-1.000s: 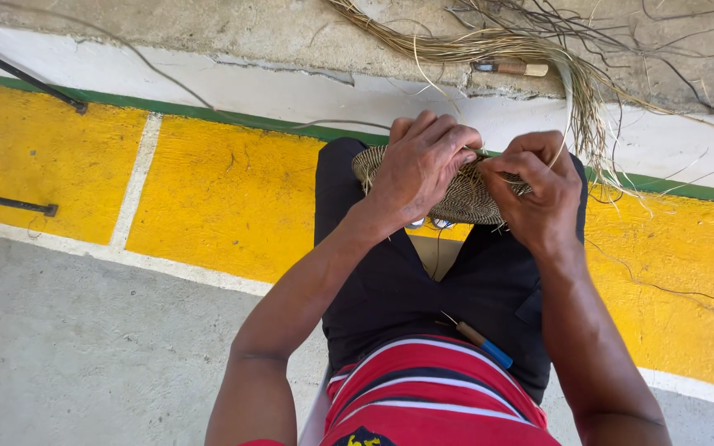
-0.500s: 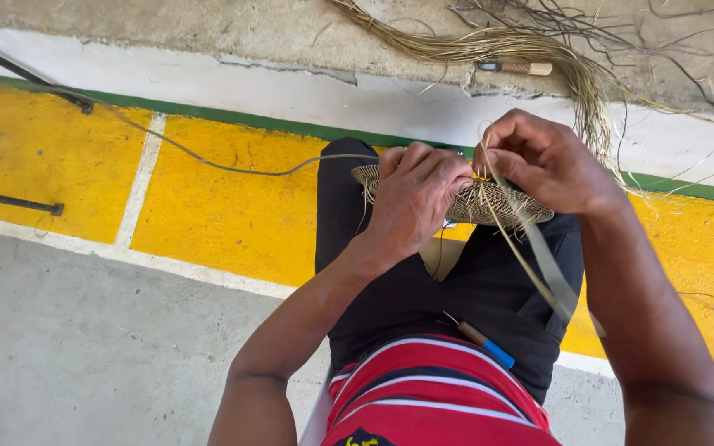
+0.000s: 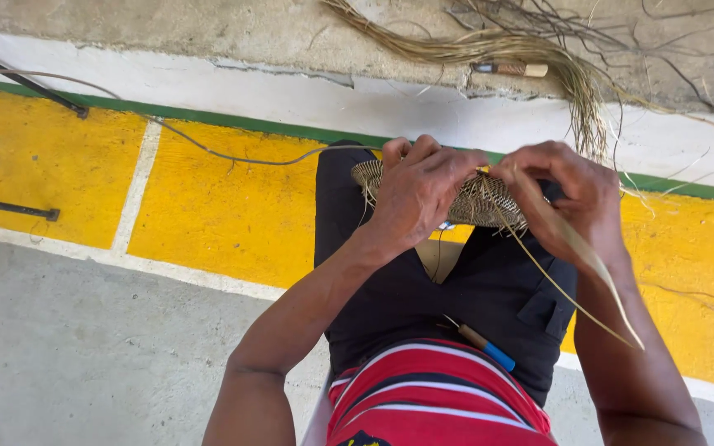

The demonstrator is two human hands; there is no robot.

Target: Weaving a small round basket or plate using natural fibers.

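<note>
My left hand [image 3: 419, 194] presses the round, tan woven-fibre basket piece [image 3: 477, 201] on my knees, and my right hand [image 3: 568, 198] pinches 1 flat pale straw strip [image 3: 576, 256]. If I pull too hard, I think the strip may tear or slip out.

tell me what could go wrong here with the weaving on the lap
1. The woven piece rests only on the knees, steadied by the left hand; if that grip slackens it might slide off onto the floor.
2. The long strip in the right hand trails loose over the forearm and could snag or kink when pulled.
3. The blue-tipped tool lying on the lap may roll off.
</note>
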